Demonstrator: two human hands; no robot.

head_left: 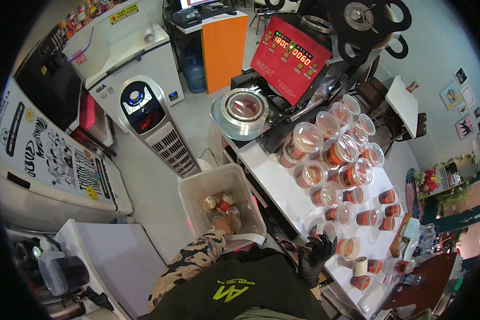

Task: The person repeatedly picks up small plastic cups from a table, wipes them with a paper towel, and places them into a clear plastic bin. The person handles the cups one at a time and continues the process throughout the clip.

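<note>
Bare-fingered, my left hand reaches down into a translucent plastic bin. Its fingers close on a clear plastic cup near the bin's bottom. Beside that cup lie a cup with red-orange contents and a gold-toned round lid or cup. My right hand, in a black glove, is at the white table's near edge, against a clear cup with a white label. Its fingers are bent and dark, so their grip on the cup is unclear.
Many sealed cups with red-orange contents stand grouped and stacked on the white table. A red-fronted cup sealing machine stands at the far end. Left of the bin are an air cooler and a white cabinet.
</note>
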